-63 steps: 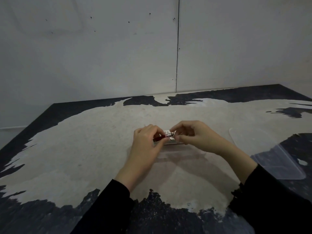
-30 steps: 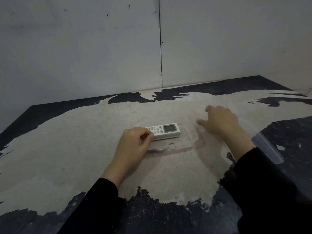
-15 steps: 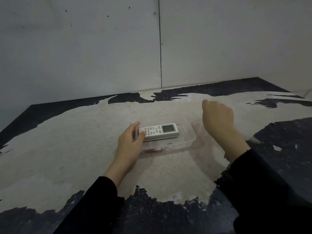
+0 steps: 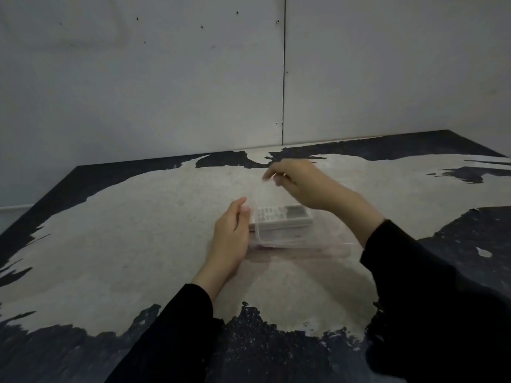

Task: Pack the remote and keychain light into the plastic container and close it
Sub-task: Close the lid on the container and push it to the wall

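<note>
A clear plastic container [image 4: 255, 241] sits on the table's middle with the white remote [image 4: 282, 217] lying inside it. Along the container's near side a faint reddish streak, the keychain light [image 4: 266, 246], shows blurred through the plastic. My left hand [image 4: 231, 239] is pressed against the container's left end, holding it still. My right hand [image 4: 304, 186] pinches the far edge of the transparent lid [image 4: 323, 240]. The lid hangs tilted over the container, its near edge low by the container's front right. Motion blur hides whether the lid touches the rim.
The table top [image 4: 138, 230] is pale with dark worn patches around its edges and along the front. A grey panelled wall [image 4: 193, 92] stands right behind the table's far edge. My dark sleeves cover the near right corner.
My right hand has picked the lid up from the right side of the table and swung it left over the container. My left hand has stayed at the container's left end.
</note>
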Demonstrator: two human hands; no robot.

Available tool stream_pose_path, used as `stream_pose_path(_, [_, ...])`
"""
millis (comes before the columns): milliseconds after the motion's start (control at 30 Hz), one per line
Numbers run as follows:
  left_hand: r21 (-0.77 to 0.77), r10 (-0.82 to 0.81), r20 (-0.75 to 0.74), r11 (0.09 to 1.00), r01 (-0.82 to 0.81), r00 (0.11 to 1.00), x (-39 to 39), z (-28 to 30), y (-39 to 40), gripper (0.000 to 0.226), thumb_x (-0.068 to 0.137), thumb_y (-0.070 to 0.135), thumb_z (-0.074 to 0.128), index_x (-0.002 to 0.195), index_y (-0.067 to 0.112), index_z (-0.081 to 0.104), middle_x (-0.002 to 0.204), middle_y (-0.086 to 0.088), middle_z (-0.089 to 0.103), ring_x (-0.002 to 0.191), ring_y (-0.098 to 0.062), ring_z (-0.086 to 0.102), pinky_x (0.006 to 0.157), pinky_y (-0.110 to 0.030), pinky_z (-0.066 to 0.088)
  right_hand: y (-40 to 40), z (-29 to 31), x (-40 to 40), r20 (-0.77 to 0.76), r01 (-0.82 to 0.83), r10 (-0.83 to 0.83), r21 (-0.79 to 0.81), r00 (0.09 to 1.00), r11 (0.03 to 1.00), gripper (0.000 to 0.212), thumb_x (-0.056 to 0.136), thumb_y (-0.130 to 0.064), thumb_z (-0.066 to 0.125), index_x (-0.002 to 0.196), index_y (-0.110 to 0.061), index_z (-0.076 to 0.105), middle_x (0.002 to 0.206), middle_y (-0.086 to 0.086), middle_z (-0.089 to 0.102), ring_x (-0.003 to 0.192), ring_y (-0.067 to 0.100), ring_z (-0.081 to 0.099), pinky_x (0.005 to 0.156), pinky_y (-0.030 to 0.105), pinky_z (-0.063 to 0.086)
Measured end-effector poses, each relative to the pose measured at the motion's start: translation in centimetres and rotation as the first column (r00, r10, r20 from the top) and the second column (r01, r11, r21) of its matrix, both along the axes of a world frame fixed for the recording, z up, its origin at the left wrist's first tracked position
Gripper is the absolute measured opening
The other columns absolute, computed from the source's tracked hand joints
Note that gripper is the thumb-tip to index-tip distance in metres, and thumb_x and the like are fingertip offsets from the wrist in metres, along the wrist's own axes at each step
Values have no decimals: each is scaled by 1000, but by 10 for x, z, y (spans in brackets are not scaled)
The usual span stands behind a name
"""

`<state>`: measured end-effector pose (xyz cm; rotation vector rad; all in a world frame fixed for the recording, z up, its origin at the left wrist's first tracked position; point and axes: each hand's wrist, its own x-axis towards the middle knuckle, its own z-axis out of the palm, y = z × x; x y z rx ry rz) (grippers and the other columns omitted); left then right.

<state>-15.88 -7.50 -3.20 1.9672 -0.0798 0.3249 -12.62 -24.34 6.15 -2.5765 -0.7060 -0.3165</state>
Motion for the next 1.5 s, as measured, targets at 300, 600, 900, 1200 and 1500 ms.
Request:
stream_pose_path(300, [-46,-33,-63,998,30,997,1,-3,0,44,90,40,47,132,28,45,133,-4,55,118,-13,52,100,-31,43,-20,-28,1,32,170,-175,115,984,979,27,92,-28,50,115,-18,61,111,9,62,108,23,54,96,43,42])
stream_pose_path(600, [-49,-29,-55,998,26,998,0,1,-1,41,92,30,47,133,24,46,133,-6,55,119,-15,51,98,-27,42,-57,-59,-26,-416,488,-355,274,837,829,38,95,-14,35,133,-8,37,138,18,47,112,31,50,88,32,36])
stream_pose_path(900, [-142,-83,-149,988,62,985,3,7,9,39,93,29,44,132,27,48,126,1,59,111,-14,56,98,-35,47,-40,-64,-24,-355,479,-357,361,864,800,36,92,-11,38,128,-10,44,81,-4,53,73,16,49,69,28,34])
stream_pose_path(1200, [-52,-67,-88,997,62,994,7,11,8,41,93,21,44,133,23,48,104,0,59,92,-12,55,88,-28,46,-39,-63,-23,-133,455,-435,258,891,852,38,94,-17,42,130,-9,46,125,11,51,107,23,52,91,33,40])
stream_pose_path(1500, [392,-134,94,916,87,987,8,27,12,45,96,30,38,136,11,45,145,-7,44,134,-17,38,110,-24,24,-42,-54,-33,-142,377,-380,-45,914,925,59,95,-48,29,132,-6,49,135,12,51,121,29,48,104,42,40])
